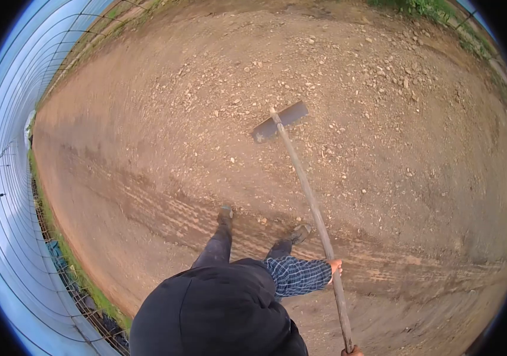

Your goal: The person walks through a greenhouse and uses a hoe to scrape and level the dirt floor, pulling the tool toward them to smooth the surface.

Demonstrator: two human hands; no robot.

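Note:
A hoe with a wide, flat metal blade (295,113) and a long wooden handle (308,187) reaches from the ground ahead down to the lower right. My left hand (335,267), at the end of a blue plaid sleeve (301,276), is closed around the handle's lower half. Close to the bottom edge, my right hand (352,351) grips the handle farther back and is mostly cut off by the frame. The blade lies among loose stones (319,142) on the brown soil.
My shoes (225,213) stand on a band of ridged tyre-like tracks (155,204). Denser stones (405,80) lie at the upper right. Along the left runs a hooped plastic greenhouse wall (10,196) with a grass strip (81,279). Green plants (416,7) grow at the top right.

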